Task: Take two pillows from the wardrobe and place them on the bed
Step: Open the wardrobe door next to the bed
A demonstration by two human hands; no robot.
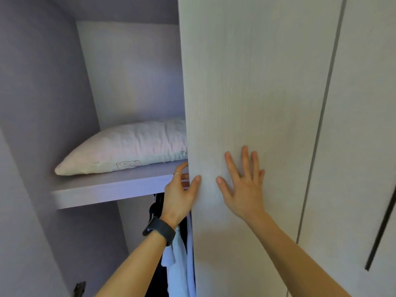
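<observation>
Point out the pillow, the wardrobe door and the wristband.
pillow (128,146), head view, middle of its crumpled top.
wardrobe door (246,82), head view, bare front panel.
wristband (159,230), head view, black strap's outer face.

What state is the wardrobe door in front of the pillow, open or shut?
Partly open: the door hides the right end of the pillow. The left hand grips its edge; the right hand lies flat on its face.

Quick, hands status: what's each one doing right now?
Left hand: grips the door edge, fingers curled behind it.
Right hand: open, flat against the door.
</observation>
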